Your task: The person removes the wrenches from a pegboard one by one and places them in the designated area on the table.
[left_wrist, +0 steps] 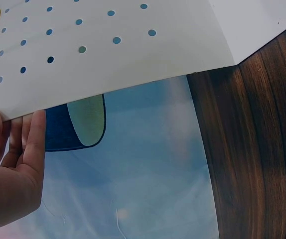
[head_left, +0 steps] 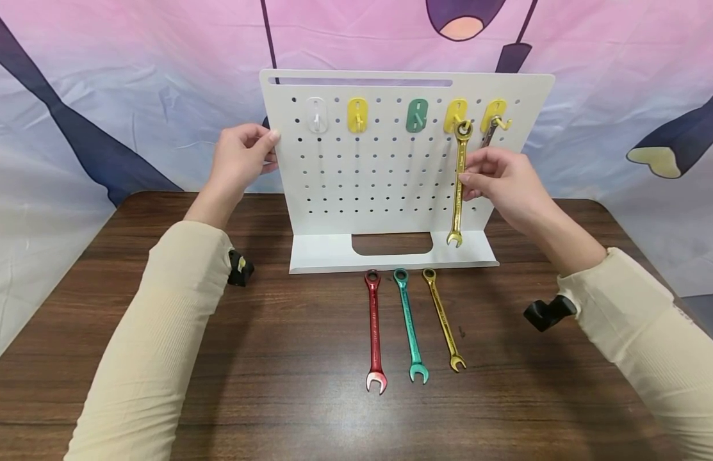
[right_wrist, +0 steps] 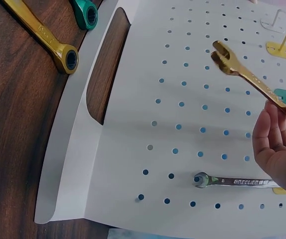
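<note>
Pinching a gold wrench (head_left: 459,182) by its shaft, the right hand (head_left: 508,186) held it near the right edge of the pegboard (head_left: 385,221), ring end up at a yellow hook (head_left: 453,114); whether it was seated could not be told. The left hand (head_left: 237,157) pinched the board's left edge. A silver wrench (right_wrist: 237,181) hung closest to the right edge. On the counter (head_left: 287,358), a red wrench (head_left: 375,333), a green wrench (head_left: 410,326) and a smaller gold one (head_left: 442,317) lay before the board's front edge.

Tabletop workspace (head_left: 298,358), pegboard (head_left: 385,164), printed fabric backdrop (head_left: 160,96)
</note>
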A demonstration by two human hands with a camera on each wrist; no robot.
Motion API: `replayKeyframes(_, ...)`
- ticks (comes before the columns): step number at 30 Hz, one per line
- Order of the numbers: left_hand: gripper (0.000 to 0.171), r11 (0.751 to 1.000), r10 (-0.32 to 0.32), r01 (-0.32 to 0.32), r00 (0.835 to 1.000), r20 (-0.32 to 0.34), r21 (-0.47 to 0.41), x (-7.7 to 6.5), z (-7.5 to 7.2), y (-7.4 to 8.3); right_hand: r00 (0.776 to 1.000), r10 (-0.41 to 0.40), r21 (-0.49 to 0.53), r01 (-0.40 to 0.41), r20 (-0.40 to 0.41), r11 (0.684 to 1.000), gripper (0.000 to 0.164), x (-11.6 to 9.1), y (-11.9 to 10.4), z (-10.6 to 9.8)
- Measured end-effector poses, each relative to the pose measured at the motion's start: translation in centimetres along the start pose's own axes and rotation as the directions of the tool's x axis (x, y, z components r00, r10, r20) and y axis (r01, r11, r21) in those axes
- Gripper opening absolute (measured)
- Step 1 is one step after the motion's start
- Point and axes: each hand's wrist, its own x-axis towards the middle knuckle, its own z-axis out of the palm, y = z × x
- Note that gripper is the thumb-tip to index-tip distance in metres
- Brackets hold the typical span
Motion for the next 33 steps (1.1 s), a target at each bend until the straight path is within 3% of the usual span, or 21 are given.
replayKeyframes(16, 0.026, 1.0, 0.003, -0.003, 1.0, 0.0, 0.004, 0.06, 0.05, 0.01, 1.0, -0.014, -0.042, 0.014, -0.003, 0.999, 0.014, -0.53, -0.57, -0.24)
replayKeyframes(24, 0.028, 1.0, 0.006, -0.006, 1.0, 0.002, 0.011, -0.04, 0.1, 0.0, 1.0, -0.015, 0.016, 0.016, -0.019, 1.0, 0.015, -0.71, -0.69, -0.36)
replayKeyframes(33, 0.027, 1.0, 0.001, -0.001, 1.0, -0.005, 0.003, -0.02, 0.04, -0.05, 0.999, -0.018, -0.001, 0.018, -0.029, 1.0, 0.016, -0.85, -0.78, -0.56)
